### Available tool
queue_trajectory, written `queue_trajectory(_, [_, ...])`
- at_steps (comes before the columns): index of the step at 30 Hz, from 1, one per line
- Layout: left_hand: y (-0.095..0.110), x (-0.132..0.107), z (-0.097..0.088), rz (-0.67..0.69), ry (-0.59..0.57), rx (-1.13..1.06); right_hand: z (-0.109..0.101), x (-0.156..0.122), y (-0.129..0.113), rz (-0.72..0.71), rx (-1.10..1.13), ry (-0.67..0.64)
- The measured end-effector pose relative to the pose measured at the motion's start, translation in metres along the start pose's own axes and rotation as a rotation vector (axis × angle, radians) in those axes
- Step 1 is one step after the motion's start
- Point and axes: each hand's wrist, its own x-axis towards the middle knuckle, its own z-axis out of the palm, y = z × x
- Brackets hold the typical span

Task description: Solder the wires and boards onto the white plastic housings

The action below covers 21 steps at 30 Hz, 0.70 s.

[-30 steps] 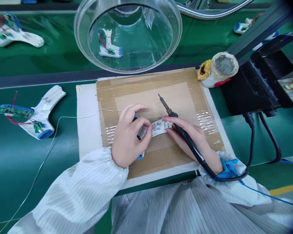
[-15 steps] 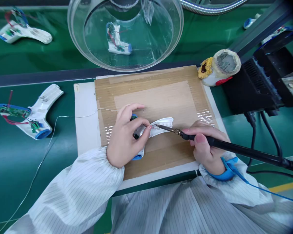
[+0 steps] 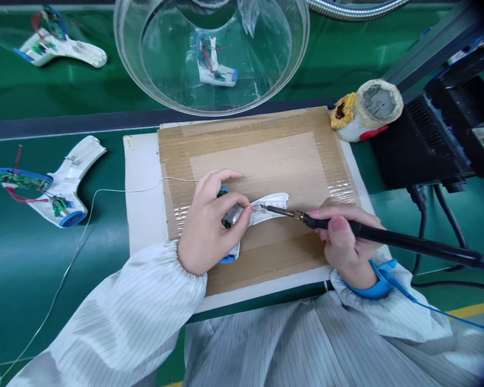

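On my feed, the left hand (image 3: 212, 226) has its grip closed on the white housing (image 3: 270, 203), which sits just below center on the cardboard pad (image 3: 258, 156). Solder wire (image 3: 125, 191) runs in from 9 o'clock toward those fingers. The right hand (image 3: 344, 236) grips the soldering iron (image 3: 403, 236) penlike from 3 o'clock, its tip (image 3: 263, 206) at the housing; I can't confirm contact. Another housing (image 3: 66, 185) lies at 9 o'clock on the tabletop (image 3: 24, 279).

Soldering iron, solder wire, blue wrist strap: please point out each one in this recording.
soldering iron (image 3: 371, 234), head view, on the black handle
solder wire (image 3: 125, 191), head view, on the stretch over the green mat
blue wrist strap (image 3: 377, 286), head view, on the band
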Motion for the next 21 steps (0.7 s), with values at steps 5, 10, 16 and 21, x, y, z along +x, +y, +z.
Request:
queue_trajectory(5, [0.0, 0.0, 0.001, 0.004, 0.007, -0.002, -0.001, 0.005, 0.0, 0.115, -0.046, -0.01])
queue_trajectory(10, [0.0, 0.0, 0.0, 0.008, 0.002, -0.001, 0.006, 0.011, 0.005, 0.034, -0.181, -0.396])
queue_trajectory(16, [0.006, -0.001, -0.011, 0.051, 0.069, -0.066, 0.004, 0.011, 0.0, -0.135, -0.188, -0.199])
queue_trajectory(21, [0.016, 0.001, -0.012, 0.087, 0.126, -0.122, 0.004, 0.014, -0.006, -0.246, -0.192, -0.138])
